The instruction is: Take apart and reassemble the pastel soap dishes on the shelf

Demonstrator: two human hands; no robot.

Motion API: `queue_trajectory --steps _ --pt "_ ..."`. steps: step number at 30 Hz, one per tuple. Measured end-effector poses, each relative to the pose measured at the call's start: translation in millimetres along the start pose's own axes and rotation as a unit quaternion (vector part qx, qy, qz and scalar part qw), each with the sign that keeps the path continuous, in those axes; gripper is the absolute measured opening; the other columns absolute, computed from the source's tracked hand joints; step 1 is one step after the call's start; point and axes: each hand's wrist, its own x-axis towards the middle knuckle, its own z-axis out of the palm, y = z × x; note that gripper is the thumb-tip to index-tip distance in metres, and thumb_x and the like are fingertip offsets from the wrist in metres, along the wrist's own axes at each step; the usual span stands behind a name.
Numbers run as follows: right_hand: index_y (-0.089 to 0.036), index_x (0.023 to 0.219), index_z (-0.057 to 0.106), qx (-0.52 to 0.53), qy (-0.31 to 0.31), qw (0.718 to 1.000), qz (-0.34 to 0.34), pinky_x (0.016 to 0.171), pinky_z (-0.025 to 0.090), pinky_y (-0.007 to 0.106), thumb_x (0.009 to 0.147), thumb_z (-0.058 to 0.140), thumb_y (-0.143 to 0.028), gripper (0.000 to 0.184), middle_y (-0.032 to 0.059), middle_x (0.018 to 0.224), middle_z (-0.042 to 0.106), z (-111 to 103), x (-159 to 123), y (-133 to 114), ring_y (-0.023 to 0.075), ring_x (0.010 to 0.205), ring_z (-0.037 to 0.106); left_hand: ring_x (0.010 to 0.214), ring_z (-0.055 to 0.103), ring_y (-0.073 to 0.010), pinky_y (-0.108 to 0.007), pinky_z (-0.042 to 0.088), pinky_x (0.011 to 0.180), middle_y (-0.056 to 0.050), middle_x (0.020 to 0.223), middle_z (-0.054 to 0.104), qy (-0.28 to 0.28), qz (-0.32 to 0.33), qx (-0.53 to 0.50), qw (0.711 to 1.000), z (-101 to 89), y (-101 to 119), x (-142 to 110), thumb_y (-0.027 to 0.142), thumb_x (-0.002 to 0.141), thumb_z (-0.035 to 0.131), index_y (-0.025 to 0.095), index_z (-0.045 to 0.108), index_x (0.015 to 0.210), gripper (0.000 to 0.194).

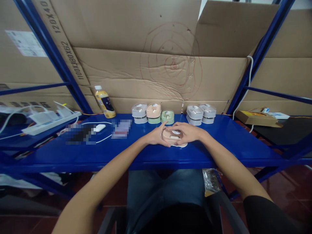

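While we cup the pink container (172, 136) between left hand (156, 136) and right hand (188, 132), both closed round it, it stays steady above the blue shelf (219, 146).

A blue metal bench (73, 156) spans the view, framed by slanting blue uprights (56, 55) at left and right; flattened cardboard (136, 48) lines the wall behind, one sheet bearing red scribbled rings (173, 61); a white label (25, 43) is stuck to the cardboard at far left; a white cable (249, 81) runs down the right upright; a lower side shelf (287, 130) at right is dark; the floor (287, 185) is dark reddish tile; the light is dim and even.
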Motion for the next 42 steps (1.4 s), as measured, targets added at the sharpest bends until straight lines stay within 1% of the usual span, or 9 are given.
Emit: queue_trajectory --steps 6,18,24,27,31,33,36,39,42 --pt "-0.026 0.158 0.054 0.006 -0.004 1.0 0.001 0.097 0.054 0.048 0.077 0.084 -0.043 0.088 0.0121 0.127 0.062 2 2 -4 0.032 0.112 0.06 0.145 0.05 -0.0463 -0.065 0.034 0.123 -0.024 0.155 0.053 -0.01 -0.024 0.038 0.999 -1.5 3 -1 0.052 0.053 0.101 0.019 0.014 0.171 0.151" --pt "-0.031 0.162 0.047 0.069 0.034 0.997 0.015 0.112 0.049 0.05 0.091 0.075 -0.06 0.081 0.0126 0.147 0.056 18 -13 6 0.0314 0.129 0.061 0.144 0.053 -0.0422 -0.062 0.037 0.122 -0.022 0.153 0.056 -0.024 -0.015 0.013 1.0 -4.3 -4 -1 0.048 0.057 0.101 0.021 0.025 0.167 0.136" --pt "-0.028 0.165 0.04 -0.01 0.039 0.998 0.043 0.119 0.042 0.058 0.079 0.083 -0.065 0.103 0.0164 0.164 0.042 12 -30 -2 0.0412 0.147 0.045 0.144 0.053 -0.0414 -0.061 0.04 0.121 -0.023 0.155 0.052 0.016 0.002 0.024 1.0 -7.6 -16 1 0.052 0.061 0.098 0.017 0.029 0.165 0.129" --pt "-0.027 0.162 0.047 -0.096 0.05 0.991 0.078 0.112 0.046 0.061 0.082 0.082 -0.055 0.091 0.0181 0.153 0.052 10 -49 -10 0.0438 0.135 0.054 0.142 0.055 -0.0388 -0.057 0.042 0.121 -0.025 0.152 0.054 0.065 0.009 0.057 0.996 -6.4 -19 1 0.048 0.073 0.089 0.014 0.03 0.163 0.113" --pt "-0.02 0.147 0.063 -0.214 0.08 0.964 0.139 0.101 0.048 0.066 0.082 0.081 -0.059 0.078 0.0239 0.131 0.063 9 -60 -15 0.0489 0.12 0.058 0.147 0.05 -0.0344 -0.053 0.038 0.125 -0.021 0.157 0.051 0.138 0.039 0.211 0.967 -3.1 -11 1 0.035 0.094 0.064 0.015 0.041 0.156 0.069" --pt "-0.018 0.139 0.067 -0.248 0.1 0.954 0.138 0.104 0.045 0.066 0.081 0.081 -0.063 0.074 0.025 0.13 0.063 10 -54 -9 0.0501 0.124 0.055 0.153 0.043 -0.0329 -0.052 0.033 0.129 -0.02 0.162 0.047 0.144 0.067 0.276 0.948 -2.5 -6 8 0.029 0.097 0.056 0.014 0.043 0.155 0.061" --pt "-0.018 0.131 0.07 -0.267 0.125 0.946 0.133 0.117 0.034 0.068 0.081 0.081 -0.061 0.068 0.0234 0.133 0.065 12 -33 9 0.0497 0.134 0.05 0.16 0.03 -0.0365 -0.056 0.025 0.131 -0.025 0.168 0.036 0.12 0.074 0.338 0.931 -3.2 -4 31 0.022 0.09 0.056 0.007 0.038 0.158 0.071" --pt "-0.012 0.129 0.072 -0.275 0.131 0.942 0.143 0.128 0.018 0.066 0.077 0.084 -0.056 0.069 0.025 0.139 0.064 13 -7 34 0.0517 0.146 0.041 0.161 0.026 -0.0419 -0.061 0.022 0.13 -0.03 0.168 0.033 0.085 0.024 0.362 0.928 -2.3 -4 56 0.018 0.084 0.058 0.002 0.037 0.158 0.078" --pt "-0.013 0.132 0.071 -0.283 0.134 0.937 0.155 0.13 0.014 0.066 0.074 0.083 -0.05 0.07 0.0231 0.144 0.064 13 16 58 0.051 0.152 0.035 0.159 0.029 -0.045 -0.06 0.024 0.128 -0.032 0.166 0.036 0.076 -0.016 0.379 0.922 2.9 0 62 0.019 0.084 0.059 -0.001 0.041 0.154 0.075"
